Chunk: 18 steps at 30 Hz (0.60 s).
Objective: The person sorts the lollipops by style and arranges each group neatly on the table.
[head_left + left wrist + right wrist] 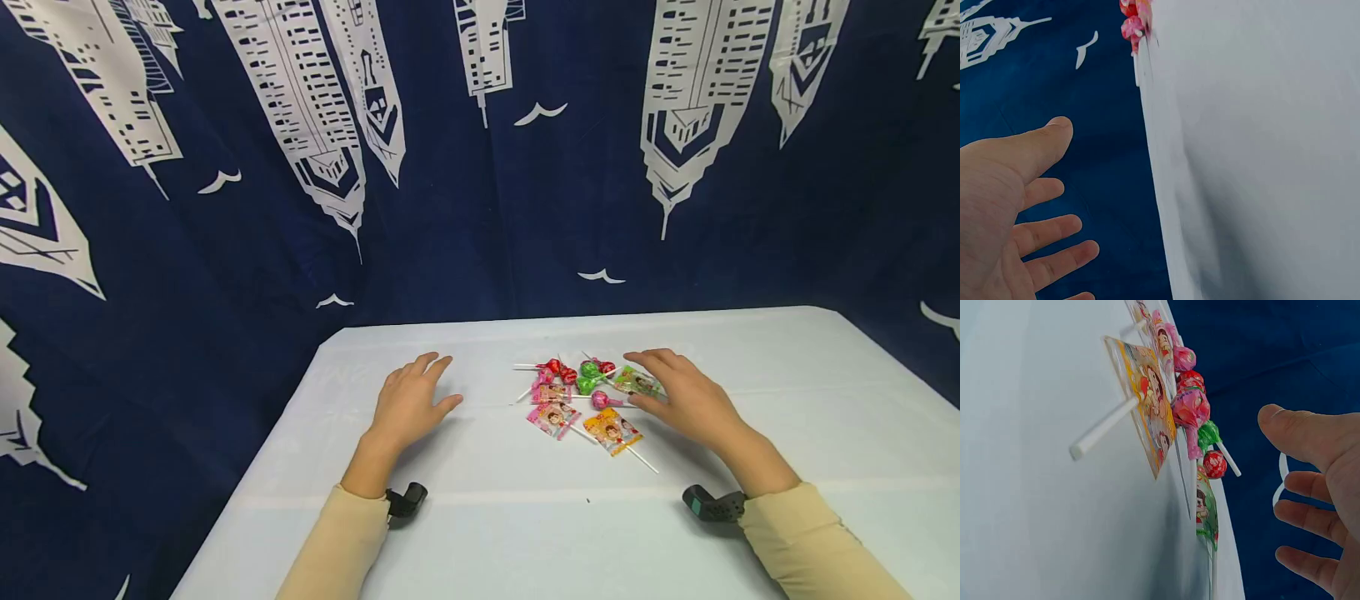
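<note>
- Left hand (411, 402): fingers spread and relaxed, palm down over the table (510, 533), holding nothing; the sweets lie well off on its thumb side.
- Right hand (686, 398): open, fingers loosely extended, hovering just beside the lollipops (581, 392), fingertips over the green flat wrapper (637, 382).
- Lollipops: small heap; round foil-wrapped heads in red, pink, green; flat glossy printed packets; thin white sticks.
- Table: smooth pale cloth.
- Backdrop (480, 167): navy fabric, white skyscraper print.
</note>
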Available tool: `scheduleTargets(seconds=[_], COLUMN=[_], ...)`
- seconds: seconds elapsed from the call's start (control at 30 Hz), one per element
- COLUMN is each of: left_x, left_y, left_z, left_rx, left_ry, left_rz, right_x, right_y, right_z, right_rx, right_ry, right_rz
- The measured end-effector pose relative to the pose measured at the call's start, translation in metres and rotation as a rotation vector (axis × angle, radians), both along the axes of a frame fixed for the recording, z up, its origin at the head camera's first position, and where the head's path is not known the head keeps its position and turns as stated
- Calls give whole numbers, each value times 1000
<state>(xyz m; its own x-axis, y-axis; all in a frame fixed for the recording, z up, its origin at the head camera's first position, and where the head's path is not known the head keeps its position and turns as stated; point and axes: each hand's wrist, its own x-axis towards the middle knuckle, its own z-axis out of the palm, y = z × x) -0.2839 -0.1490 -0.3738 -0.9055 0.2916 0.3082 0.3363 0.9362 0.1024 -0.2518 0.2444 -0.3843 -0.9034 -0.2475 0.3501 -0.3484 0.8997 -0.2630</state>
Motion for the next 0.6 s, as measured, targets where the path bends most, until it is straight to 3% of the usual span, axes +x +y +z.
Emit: scheduleTargets(seconds=[0.3,0.6], left_x=[-3,-15], left_y=[20,56], left_z=[-3,6], left_rx=[91,158], left_ry=[-31,-105], left_rz=[-53,-113], right_x=[-2,-13], right_y=[-8,-20], right_z=[-4,-4], right_rx=[-59,-112], right_ry=[-67,-55], right_rz=[16,86])
